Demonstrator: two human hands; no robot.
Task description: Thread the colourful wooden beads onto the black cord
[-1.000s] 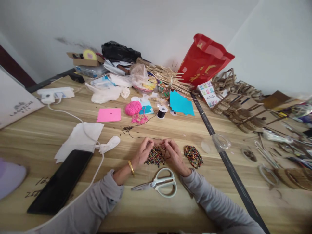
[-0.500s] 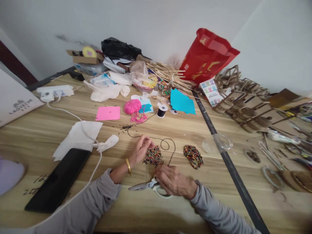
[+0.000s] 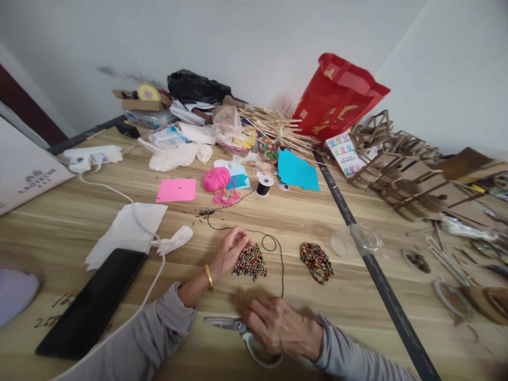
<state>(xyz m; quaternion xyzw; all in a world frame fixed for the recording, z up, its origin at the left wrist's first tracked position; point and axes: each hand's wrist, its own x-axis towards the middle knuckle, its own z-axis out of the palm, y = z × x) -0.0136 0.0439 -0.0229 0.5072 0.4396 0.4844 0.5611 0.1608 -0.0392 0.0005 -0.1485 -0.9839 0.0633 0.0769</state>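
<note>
My left hand rests at the upper left edge of a pile of small colourful beads, thumb and fingers pressed together; what they hold is too small to make out. Lower down, my right hand has its fingers curled at the scissors, which lie with blades pointing left and pale handles partly under the hand. A black cord runs from a spool, loops above the beads and ends at my right hand. Strung beads lie in a coil to the right.
A black phone, white cloth and white cable are at the left. Pink yarn, pink paper and blue paper lie farther back. A clear plastic lid and woven baskets stand right.
My right hand has moved down, away from the beads, drawing the cord's end with it. The scissors sit slightly lower and to the left. My left hand stays by the beads.
</note>
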